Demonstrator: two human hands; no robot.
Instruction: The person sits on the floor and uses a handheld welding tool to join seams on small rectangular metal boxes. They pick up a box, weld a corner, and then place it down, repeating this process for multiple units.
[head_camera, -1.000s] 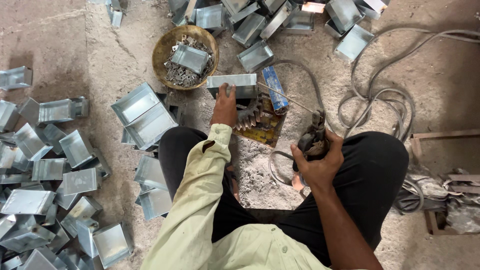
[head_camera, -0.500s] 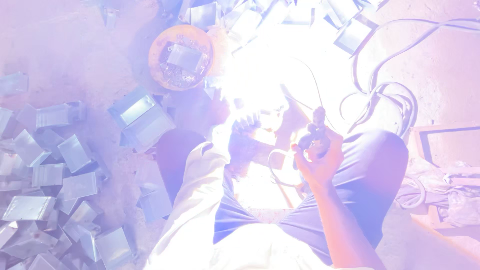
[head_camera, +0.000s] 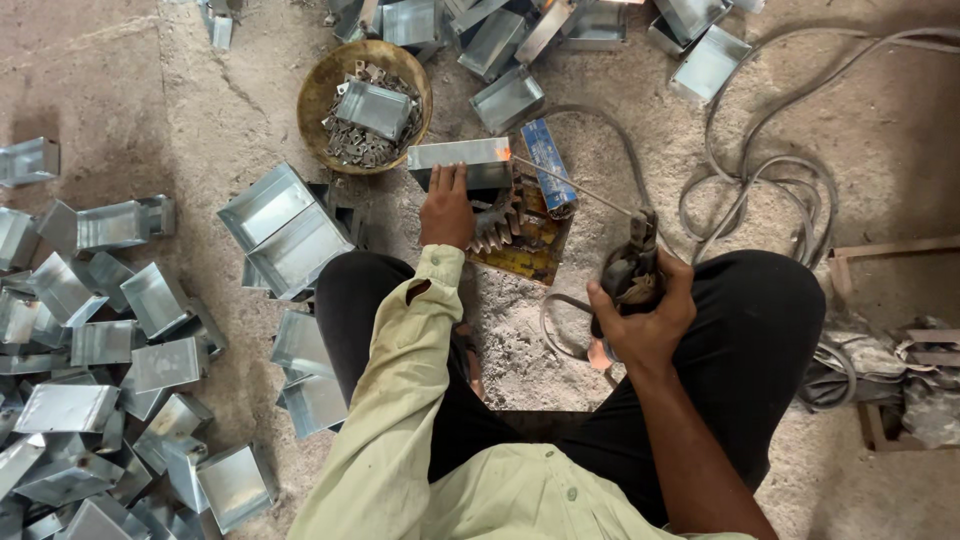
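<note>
My left hand presses down on a small galvanized metal box lying on a pile of metal brackets and scrap. My right hand grips a welding electrode holder. Its thin rod reaches up-left and its tip touches the box's right end, where a small orange glow shows. A grey cable loops away from the holder to the right. I sit on the ground with dark trousers, both knees spread.
A round basket with small metal pieces and one box stands up-left. Several metal boxes lie heaped at the left, more along the top. A blue packet lies by the workpiece. Wooden frames and rags sit at the right.
Half a second ago a bright welding flash washed out the view; it is gone now, leaving a small glow at the rod tip. My hands stay in nearly the same places.
</note>
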